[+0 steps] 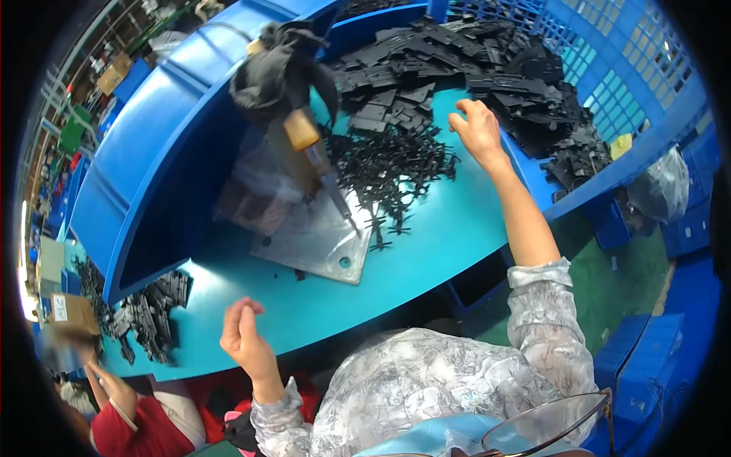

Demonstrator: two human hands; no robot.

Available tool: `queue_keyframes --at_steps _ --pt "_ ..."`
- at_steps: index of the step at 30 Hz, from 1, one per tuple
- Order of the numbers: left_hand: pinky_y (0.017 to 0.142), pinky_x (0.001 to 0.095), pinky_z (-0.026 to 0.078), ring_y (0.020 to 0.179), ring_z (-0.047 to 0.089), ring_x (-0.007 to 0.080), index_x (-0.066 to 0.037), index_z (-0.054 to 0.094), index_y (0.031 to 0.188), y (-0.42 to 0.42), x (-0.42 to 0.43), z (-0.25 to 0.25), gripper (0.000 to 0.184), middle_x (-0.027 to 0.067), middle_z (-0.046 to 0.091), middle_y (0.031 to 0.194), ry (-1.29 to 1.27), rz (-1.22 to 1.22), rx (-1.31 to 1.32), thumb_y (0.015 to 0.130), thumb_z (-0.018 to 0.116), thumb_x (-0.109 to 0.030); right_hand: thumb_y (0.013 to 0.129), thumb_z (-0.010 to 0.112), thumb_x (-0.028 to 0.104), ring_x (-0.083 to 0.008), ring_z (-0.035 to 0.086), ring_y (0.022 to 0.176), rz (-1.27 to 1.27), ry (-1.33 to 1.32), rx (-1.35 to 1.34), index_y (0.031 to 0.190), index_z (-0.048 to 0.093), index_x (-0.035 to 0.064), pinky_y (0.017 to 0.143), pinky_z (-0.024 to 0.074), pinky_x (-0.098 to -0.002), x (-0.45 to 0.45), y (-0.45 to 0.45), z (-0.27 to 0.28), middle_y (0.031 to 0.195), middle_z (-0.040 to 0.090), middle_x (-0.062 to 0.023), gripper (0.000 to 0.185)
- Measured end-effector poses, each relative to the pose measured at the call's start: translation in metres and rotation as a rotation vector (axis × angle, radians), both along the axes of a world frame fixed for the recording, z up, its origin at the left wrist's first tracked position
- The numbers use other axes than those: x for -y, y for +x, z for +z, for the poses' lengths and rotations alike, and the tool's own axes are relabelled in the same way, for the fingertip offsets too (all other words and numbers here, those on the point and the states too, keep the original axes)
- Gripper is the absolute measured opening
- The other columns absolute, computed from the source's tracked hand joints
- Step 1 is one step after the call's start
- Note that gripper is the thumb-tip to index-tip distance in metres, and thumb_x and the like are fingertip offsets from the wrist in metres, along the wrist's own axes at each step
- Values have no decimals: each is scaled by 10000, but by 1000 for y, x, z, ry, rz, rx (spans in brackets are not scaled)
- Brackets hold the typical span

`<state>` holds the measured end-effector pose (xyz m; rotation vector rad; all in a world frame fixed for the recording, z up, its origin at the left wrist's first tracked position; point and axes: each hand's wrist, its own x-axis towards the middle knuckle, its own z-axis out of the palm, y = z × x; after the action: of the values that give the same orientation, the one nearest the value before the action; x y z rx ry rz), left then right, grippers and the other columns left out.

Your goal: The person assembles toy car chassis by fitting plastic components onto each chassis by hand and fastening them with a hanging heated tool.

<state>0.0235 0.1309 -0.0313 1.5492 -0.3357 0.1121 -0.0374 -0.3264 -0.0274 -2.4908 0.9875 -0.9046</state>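
My right hand (480,131) reaches over the far right of the turquoise table, fingers loosely apart and nothing visible in them. It is beside a heap of flat black plastic parts (415,57) and above a pile of small branched black plastic pieces (392,164). My left hand (247,339) hovers at the table's near edge, its fingers curled together; whatever they may hold is hidden. Between them, a clear plate (324,255) with a round hole lies on the table. A slim pointed tool (327,179) with a yellowish collar, wrapped in dark cloth above, slants over the plate.
A large blue bin (145,145) lies tipped on its side at the left. A blue lattice crate (617,152) holds black parts at the right. Further left, a co-worker in a red top (141,426) sits near another black parts pile (148,308) and a cardboard box (72,312).
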Motion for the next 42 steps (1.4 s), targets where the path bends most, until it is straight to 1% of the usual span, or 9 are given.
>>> queue_keyframes --at_steps 2,4,5,8,13,23,26,34,42 --pt "654 280 460 705 553 155 55 615 914 -4 7 -4 150 94 598 788 -75 -80 -68 842 505 -16 678 573 303 -366 591 859 -62 -10 22 980 603 -35 779 461 -393 16 -6 -9 947 604 -228 454" --pt "643 292 470 687 559 160 52 620 911 -6 8 -8 148 101 603 778 -109 -108 -121 845 508 -19 711 573 294 -286 620 778 -35 420 207 965 598 -47 701 488 -364 28 -7 -20 945 617 -202 425" --pt "626 305 483 674 567 165 43 619 920 -6 10 -12 143 101 608 771 -162 -118 -158 850 523 -37 756 580 309 -212 610 681 -47 683 326 934 589 -24 572 486 -336 23 -11 -13 873 616 -167 377" --pt "620 314 486 668 568 173 34 612 925 -6 17 -9 135 96 604 746 -265 -187 -336 852 539 -54 789 582 326 -181 580 629 -45 1178 709 939 563 26 483 451 -302 59 -5 -35 807 589 -136 336" --pt "611 320 485 651 564 177 26 604 930 -7 29 -11 132 90 595 725 -283 -228 -383 853 544 -64 862 522 407 -190 526 540 -105 1399 947 931 525 91 438 413 -324 92 21 -28 764 567 -141 324" --pt "601 311 486 619 561 182 31 597 924 -16 38 -14 136 85 587 705 -253 -258 -475 855 542 -74 887 475 383 -176 485 437 -272 1272 1252 961 540 116 389 407 -320 76 21 -25 714 590 -135 284" --pt "593 308 487 613 559 182 35 595 924 -17 43 -14 140 85 585 701 -267 -283 -487 857 535 -73 895 470 380 -170 495 447 -161 1434 1212 986 529 125 390 407 -316 82 30 -26 715 594 -130 277" --pt "580 314 488 601 557 181 31 595 921 -21 38 -16 140 83 584 701 -271 -290 -504 861 526 -74 865 484 244 -158 505 448 -208 1242 1343 817 554 61 389 406 -298 92 46 -17 662 581 -87 202" --pt "591 316 498 619 568 176 30 606 920 -26 48 -9 142 82 594 713 -257 -332 -511 857 531 -73 868 487 201 -140 486 438 297 1061 940 764 470 10 392 389 -278 -46 -10 -9 680 577 -130 219"
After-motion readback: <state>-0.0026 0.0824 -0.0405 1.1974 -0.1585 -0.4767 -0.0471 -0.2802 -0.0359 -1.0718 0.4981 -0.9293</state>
